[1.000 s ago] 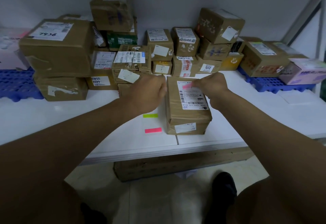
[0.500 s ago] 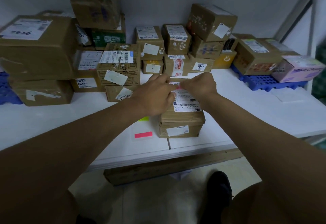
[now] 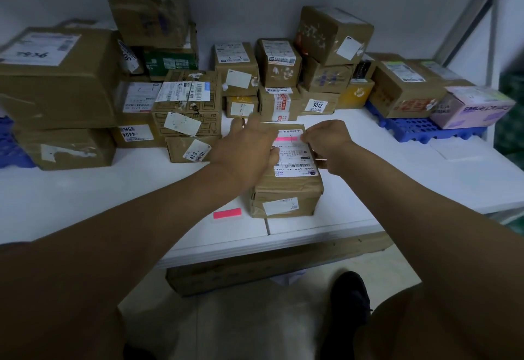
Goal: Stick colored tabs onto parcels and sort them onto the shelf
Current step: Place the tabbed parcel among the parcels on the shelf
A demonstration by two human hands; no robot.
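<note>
**Pink tab on parcel label**

Pink tab lies across the white label of a brown parcel at the white table front. Its right end is pinched by the right hand; the left hand, fingers straight, rests on the parcel's left side. A second pink tab lies on the table just beside it.

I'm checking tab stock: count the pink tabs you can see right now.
2. One pink tab lies across the label on top of the parcel between the hands; the other pink tab lies on the white table, left of that parcel. More could be hidden under the arms.
</note>
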